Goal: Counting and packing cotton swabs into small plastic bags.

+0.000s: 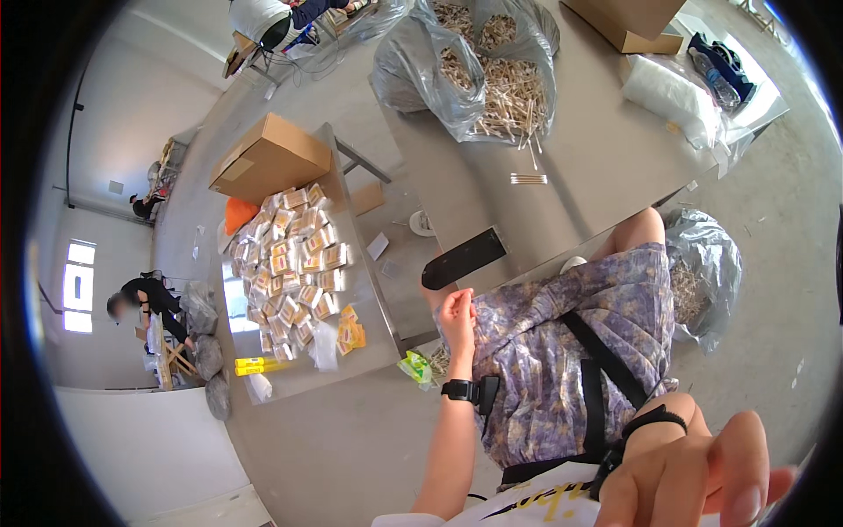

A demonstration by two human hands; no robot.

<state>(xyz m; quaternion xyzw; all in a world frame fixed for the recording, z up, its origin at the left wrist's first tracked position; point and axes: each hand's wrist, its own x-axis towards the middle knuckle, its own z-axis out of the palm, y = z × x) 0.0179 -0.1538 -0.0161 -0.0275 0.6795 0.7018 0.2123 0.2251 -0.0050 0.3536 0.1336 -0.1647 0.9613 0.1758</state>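
My left hand (pixel 457 321) rests by my lap, near the steel table's (pixel 421 158) front edge. Its fingers are curled together, and anything inside them is hidden. Close to the camera at the lower right is my right hand (pixel 685 470), its fingers apart and partly bent, with nothing seen in them. A flat black strip (pixel 464 259) juts over the table edge just beyond my left hand. On the table lies a small row of cotton swabs (pixel 529 179). Behind it, a grey plastic bag (pixel 421 66) stands open, with a heap of loose swabs (pixel 509 95) spilling out.
A side table (pixel 356 360) at left bears many small packs (pixel 294 255), a cardboard box (pixel 268 158) and yellow rolls (pixel 255 365). Clear plastic bags (pixel 672 97) and another box (pixel 632 26) lie far right. A bag of swabs (pixel 702 281) stands on the floor. People work farther off.
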